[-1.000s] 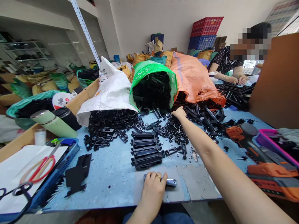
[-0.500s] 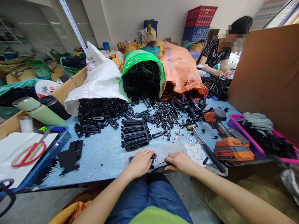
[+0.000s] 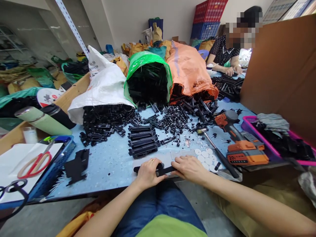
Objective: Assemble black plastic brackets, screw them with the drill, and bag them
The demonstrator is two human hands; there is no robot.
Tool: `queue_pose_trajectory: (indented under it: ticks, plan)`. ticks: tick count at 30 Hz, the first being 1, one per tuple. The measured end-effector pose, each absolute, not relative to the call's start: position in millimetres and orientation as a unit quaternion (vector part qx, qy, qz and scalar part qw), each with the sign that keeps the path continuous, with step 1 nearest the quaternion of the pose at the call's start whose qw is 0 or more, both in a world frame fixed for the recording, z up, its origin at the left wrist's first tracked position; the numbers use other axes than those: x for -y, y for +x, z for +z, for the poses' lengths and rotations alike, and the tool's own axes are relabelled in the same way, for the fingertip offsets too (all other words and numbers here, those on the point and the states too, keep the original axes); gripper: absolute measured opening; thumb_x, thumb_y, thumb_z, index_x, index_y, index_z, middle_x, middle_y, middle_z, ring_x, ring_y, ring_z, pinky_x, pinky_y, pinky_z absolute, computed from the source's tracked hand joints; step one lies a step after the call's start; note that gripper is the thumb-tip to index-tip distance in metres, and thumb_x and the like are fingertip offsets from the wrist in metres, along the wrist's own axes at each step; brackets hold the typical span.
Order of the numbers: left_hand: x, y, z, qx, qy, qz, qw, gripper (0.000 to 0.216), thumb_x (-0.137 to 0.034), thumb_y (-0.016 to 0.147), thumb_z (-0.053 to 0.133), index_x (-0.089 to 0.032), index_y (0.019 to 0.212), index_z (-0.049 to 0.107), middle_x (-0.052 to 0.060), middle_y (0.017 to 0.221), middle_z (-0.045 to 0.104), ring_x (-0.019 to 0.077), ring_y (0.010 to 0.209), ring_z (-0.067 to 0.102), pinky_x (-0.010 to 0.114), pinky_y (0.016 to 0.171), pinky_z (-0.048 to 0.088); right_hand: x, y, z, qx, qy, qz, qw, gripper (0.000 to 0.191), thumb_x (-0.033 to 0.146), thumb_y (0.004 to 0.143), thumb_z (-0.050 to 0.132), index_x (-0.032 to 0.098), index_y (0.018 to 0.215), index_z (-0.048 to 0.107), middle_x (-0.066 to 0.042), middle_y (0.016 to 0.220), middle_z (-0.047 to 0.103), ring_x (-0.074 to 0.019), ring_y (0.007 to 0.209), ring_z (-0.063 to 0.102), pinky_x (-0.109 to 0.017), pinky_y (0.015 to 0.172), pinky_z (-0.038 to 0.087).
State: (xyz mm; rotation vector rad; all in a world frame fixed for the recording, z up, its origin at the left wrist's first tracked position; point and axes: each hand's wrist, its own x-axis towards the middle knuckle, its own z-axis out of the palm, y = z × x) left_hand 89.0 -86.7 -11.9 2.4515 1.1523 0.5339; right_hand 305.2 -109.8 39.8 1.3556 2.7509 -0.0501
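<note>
Both hands are on one long black plastic part [image 3: 166, 171] at the front edge of the blue table. Around its left portion my left hand [image 3: 149, 171] is closed, a ring on one finger. The fingers of my right hand [image 3: 187, 167] are curled over its right end, hiding that end. Just behind them lies a row of several similar black parts [image 3: 143, 142]. White round discs [image 3: 205, 157] are spread beside my right hand, and a hammer [image 3: 219, 154] lies to their right.
An orange cordless drill [image 3: 243, 144] and a pink-rimmed basket [image 3: 276, 140] stand right. White [image 3: 106, 87], green [image 3: 146, 59] and orange [image 3: 190, 69] sacks spill black parts at the back. Scissors [image 3: 36, 164] lie over a blue basket [image 3: 66, 153] at left. A co-worker [image 3: 225, 56] sits far right.
The black part has been turned, now showing a plain dark side instead of its metal-and-black open side. My left hand has shifted its grip, thumb now stretched along the front. The view has moved slightly.
</note>
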Motion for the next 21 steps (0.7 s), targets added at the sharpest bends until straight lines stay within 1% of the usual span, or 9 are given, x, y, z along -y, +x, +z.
queue_pose_trajectory:
  ticks: [3,6,8,9,11,13,15,17,21]
  plan:
    - [90.6,89.0,-10.0,-0.413,0.874,0.175,0.188,0.044,-0.053,0.069,0.063,-0.019,0.093,0.05,0.005,0.087,0.059,0.0218,0.082,0.056,0.033,0.07,0.044,103.2,312.1,35.1,-0.901,0.431,-0.031,0.033,0.033,0.047,0.091,0.037,0.02,0.089,0.054,-0.005,0.084,0.058,-0.0168,0.073,0.053,-0.027,0.061,0.031]
    - [82.5,101.2,-0.5,-0.395,0.887,0.158,0.179,0.055,-0.06,0.07,0.059,-0.018,0.105,0.049,0.008,0.101,0.058,0.0241,0.093,0.054,0.035,0.077,0.044,95.7,327.0,21.2,-0.903,0.425,-0.057,0.022,0.037,0.049,0.091,0.035,0.019,0.09,0.056,-0.005,0.085,0.059,-0.0169,0.075,0.054,-0.027,0.063,0.032]
    - [61.0,120.0,8.6,-0.398,0.892,0.156,0.147,0.051,-0.053,0.079,0.051,-0.019,0.117,0.045,0.009,0.115,0.054,0.0248,0.106,0.049,0.037,0.088,0.041,92.5,338.5,10.5,-0.902,0.425,-0.072,0.003,0.039,0.05,0.091,0.035,0.018,0.094,0.057,-0.006,0.087,0.059,-0.0177,0.08,0.054,-0.027,0.066,0.033]
    - [45.0,132.0,12.8,-0.411,0.89,0.153,0.126,0.044,-0.044,0.085,0.047,-0.019,0.121,0.043,0.01,0.119,0.052,0.0244,0.11,0.046,0.038,0.092,0.038,92.2,343.7,5.5,-0.901,0.428,-0.077,-0.008,0.04,0.051,0.09,0.035,0.018,0.096,0.057,-0.006,0.089,0.059,-0.0182,0.083,0.054,-0.028,0.067,0.034]
    - [6.7,158.0,18.4,-0.488,0.861,0.1,0.103,0.03,-0.026,0.089,0.039,-0.018,0.117,0.048,0.011,0.113,0.056,0.0231,0.107,0.049,0.037,0.09,0.039,94.6,351.5,-2.5,-0.896,0.435,-0.086,-0.03,0.04,0.051,0.09,0.037,0.018,0.098,0.059,-0.007,0.091,0.059,-0.0186,0.086,0.053,-0.029,0.071,0.034]
    - [-30.6,181.8,19.1,-0.511,0.849,0.086,0.105,0.025,-0.016,0.086,0.042,-0.012,0.107,0.055,0.015,0.104,0.06,0.0246,0.101,0.053,0.036,0.083,0.042,98.8,356.2,-7.6,-0.892,0.439,-0.096,-0.043,0.04,0.052,0.089,0.039,0.018,0.096,0.06,-0.007,0.089,0.059,-0.0186,0.086,0.053,-0.03,0.074,0.034]
    - [-56.4,199.3,16.1,-0.516,0.845,0.079,0.112,0.019,-0.011,0.081,0.046,-0.009,0.094,0.06,0.016,0.093,0.062,0.0247,0.093,0.057,0.035,0.079,0.044,99.3,360.0,-10.0,-0.888,0.445,-0.107,-0.05,0.038,0.051,0.089,0.04,0.019,0.094,0.061,-0.006,0.087,0.059,-0.0183,0.086,0.052,-0.03,0.076,0.035]
    - [-66.5,208.3,12.6,-0.515,0.846,0.085,0.11,0.016,-0.007,0.079,0.047,-0.008,0.086,0.062,0.016,0.088,0.063,0.0239,0.09,0.059,0.034,0.079,0.044,89.8,365.8,-9.7,-0.87,0.478,-0.102,-0.059,0.035,0.047,0.09,0.039,0.019,0.095,0.061,-0.006,0.089,0.06,-0.018,0.087,0.052,-0.029,0.077,0.036]
    - [-48.8,194.6,14.7,-0.504,0.85,0.129,0.083,0.02,-0.009,0.085,0.041,-0.009,0.091,0.06,0.016,0.102,0.058,0.0228,0.099,0.054,0.033,0.085,0.042,36.8,387.3,-5.5,-0.754,0.655,-0.015,-0.05,0.027,0.028,0.093,0.037,0.018,0.106,0.058,-0.01,0.1,0.059,-0.0198,0.096,0.049,-0.029,0.081,0.036]
